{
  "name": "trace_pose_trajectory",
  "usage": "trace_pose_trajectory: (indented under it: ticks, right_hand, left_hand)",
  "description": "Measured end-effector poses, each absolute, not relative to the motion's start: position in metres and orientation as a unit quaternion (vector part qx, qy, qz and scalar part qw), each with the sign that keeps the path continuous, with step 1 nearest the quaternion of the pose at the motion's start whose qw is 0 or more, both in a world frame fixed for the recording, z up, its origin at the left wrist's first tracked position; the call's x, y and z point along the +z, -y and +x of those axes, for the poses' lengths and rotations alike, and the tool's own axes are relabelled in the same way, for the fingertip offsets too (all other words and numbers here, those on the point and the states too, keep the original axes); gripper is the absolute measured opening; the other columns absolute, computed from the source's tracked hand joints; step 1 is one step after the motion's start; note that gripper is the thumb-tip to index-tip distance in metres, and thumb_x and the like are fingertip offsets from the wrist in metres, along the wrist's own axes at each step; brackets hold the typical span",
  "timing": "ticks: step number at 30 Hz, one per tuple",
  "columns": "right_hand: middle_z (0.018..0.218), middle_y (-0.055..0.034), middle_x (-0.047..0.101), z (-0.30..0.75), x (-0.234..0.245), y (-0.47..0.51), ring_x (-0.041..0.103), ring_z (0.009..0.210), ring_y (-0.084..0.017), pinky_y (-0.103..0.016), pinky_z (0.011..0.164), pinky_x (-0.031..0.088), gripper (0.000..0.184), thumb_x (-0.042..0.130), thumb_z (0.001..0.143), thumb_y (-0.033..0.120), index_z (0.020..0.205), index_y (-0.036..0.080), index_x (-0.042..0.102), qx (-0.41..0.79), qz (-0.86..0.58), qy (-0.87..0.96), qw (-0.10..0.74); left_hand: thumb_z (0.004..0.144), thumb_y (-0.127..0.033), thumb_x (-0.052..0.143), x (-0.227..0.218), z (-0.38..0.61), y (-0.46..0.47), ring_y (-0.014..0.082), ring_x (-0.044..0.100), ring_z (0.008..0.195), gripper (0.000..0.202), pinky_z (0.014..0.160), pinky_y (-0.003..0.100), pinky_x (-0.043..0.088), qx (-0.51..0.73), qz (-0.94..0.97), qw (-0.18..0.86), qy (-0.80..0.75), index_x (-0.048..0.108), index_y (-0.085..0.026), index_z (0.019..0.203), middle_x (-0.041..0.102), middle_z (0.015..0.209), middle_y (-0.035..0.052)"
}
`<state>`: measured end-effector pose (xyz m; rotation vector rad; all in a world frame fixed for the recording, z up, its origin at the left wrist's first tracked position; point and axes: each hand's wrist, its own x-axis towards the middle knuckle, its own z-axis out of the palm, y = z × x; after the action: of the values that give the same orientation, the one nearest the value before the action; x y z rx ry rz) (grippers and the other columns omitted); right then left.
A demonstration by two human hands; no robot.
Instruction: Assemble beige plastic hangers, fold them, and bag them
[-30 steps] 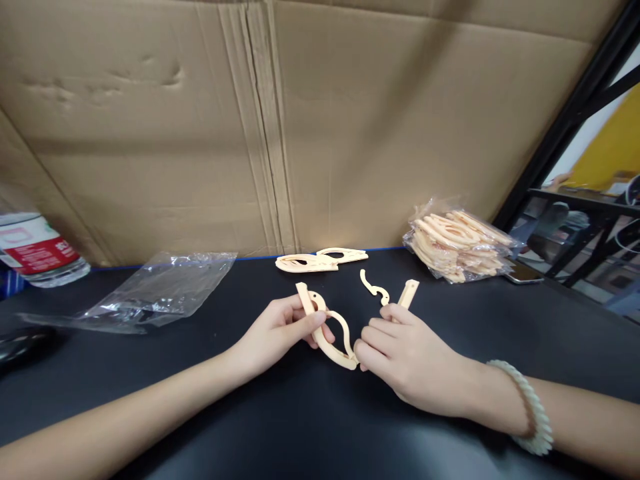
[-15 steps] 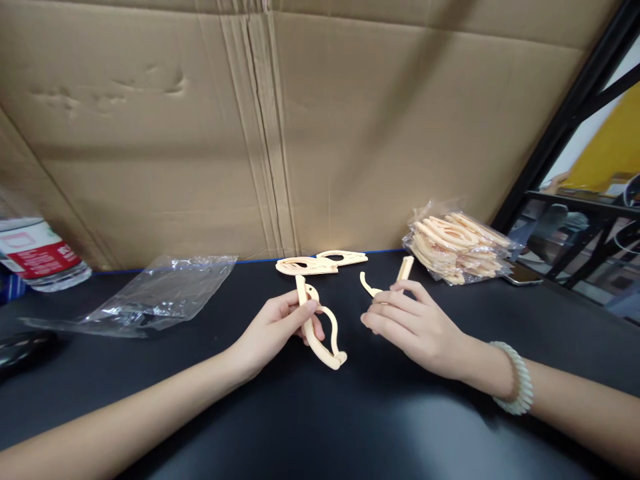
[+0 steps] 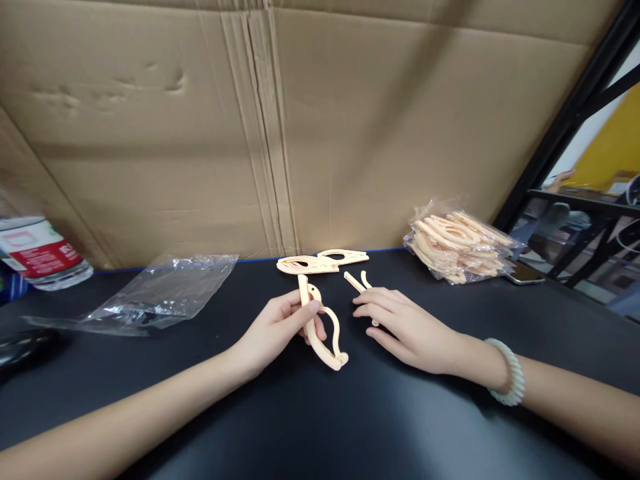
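Pinched in my left hand (image 3: pixel 283 327) is a cream plastic folding hanger piece (image 3: pixel 316 343), a thick curved arm with a thinner curved strip joined at its lower end. It is held tilted just over the black table, and a small round hole shows near its top. My right hand (image 3: pixel 400 323) is palm-down with its fingers bent over a second cream hanger piece (image 3: pixel 354 283). A straight end and a small hook-like tip (image 3: pixel 366 279) stick out beyond those fingers; the rest is hidden under the hand. The two hands are apart.
Behind my hands, folded cream hangers (image 3: pixel 307 265) lie by the table's back edge. A clear bag of hangers (image 3: pixel 453 243) sits back right, beside a phone (image 3: pixel 525 273). To the left are a flat plastic bag (image 3: pixel 175 287), a bottle (image 3: pixel 43 257) and a dark object (image 3: pixel 25 350). Cardboard (image 3: pixel 350 133) stands behind.
The piece under my right hand has turned, its straight end swinging from the right over to the left of the hook-like tip. My right hand has shifted slightly left. My left hand stays almost still.
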<state>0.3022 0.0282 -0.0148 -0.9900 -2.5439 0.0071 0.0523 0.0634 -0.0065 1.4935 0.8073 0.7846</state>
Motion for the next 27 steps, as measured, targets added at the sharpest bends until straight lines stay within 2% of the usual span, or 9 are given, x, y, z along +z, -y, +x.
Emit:
trace_pose_trajectory:
  ticks: [5,10,15,22,27]
  right_hand:
    - [0.123,-0.0143,0.057,0.307,-0.017,-0.034,0.047,0.123,-0.029,-0.050,0.102,0.042,0.030,0.052,0.091,0.018,0.121,0.017,0.053,-0.014,-0.379,0.894,0.237]
    - [0.118,-0.0145,0.058,0.309,-0.017,-0.037,0.053,0.113,-0.027,-0.046,0.094,0.049,0.020,0.052,0.092,0.020,0.111,0.017,0.058,-0.020,-0.393,0.889,0.234]
    - [0.116,-0.0151,0.058,0.309,-0.020,-0.039,0.055,0.109,-0.029,-0.048,0.091,0.050,0.019,0.054,0.091,0.023,0.108,0.016,0.059,-0.048,-0.421,0.876,0.231]
    - [0.131,-0.0187,0.051,0.309,-0.021,-0.036,0.047,0.123,-0.032,-0.053,0.096,0.047,0.025,0.054,0.092,0.025,0.115,0.016,0.057,-0.075,-0.432,0.865,0.242]
    - [0.138,-0.0143,0.049,0.297,-0.009,-0.022,0.038,0.132,-0.026,-0.048,0.107,0.038,0.034,0.046,0.095,0.017,0.128,0.015,0.051,-0.082,-0.292,0.930,0.208]
  left_hand:
    - [0.089,-0.042,0.058,-0.007,0.052,-0.062,0.0132,0.062,0.060,0.026,0.060,0.024,0.046,0.337,0.642,0.593,-0.349,0.056,-0.016,0.087,0.069,0.066,0.0012]
    - [0.089,-0.042,0.058,-0.007,0.051,-0.063,0.0133,0.061,0.060,0.026,0.060,0.025,0.046,0.334,0.648,0.588,-0.351,0.057,-0.016,0.088,0.069,0.065,0.0012]
    - [0.089,-0.041,0.057,-0.006,0.052,-0.062,0.0145,0.061,0.061,0.025,0.061,0.026,0.046,0.336,0.649,0.583,-0.356,0.057,-0.016,0.087,0.068,0.066,0.0018]
    - [0.089,-0.045,0.056,-0.004,0.053,-0.060,0.0157,0.062,0.062,0.029,0.063,0.028,0.048,0.323,0.674,0.558,-0.359,0.057,-0.016,0.089,0.068,0.067,0.0018]
    - [0.089,-0.048,0.056,-0.005,0.053,-0.061,0.0153,0.062,0.062,0.032,0.063,0.027,0.047,0.312,0.686,0.557,-0.349,0.056,-0.016,0.092,0.067,0.067,0.0012]
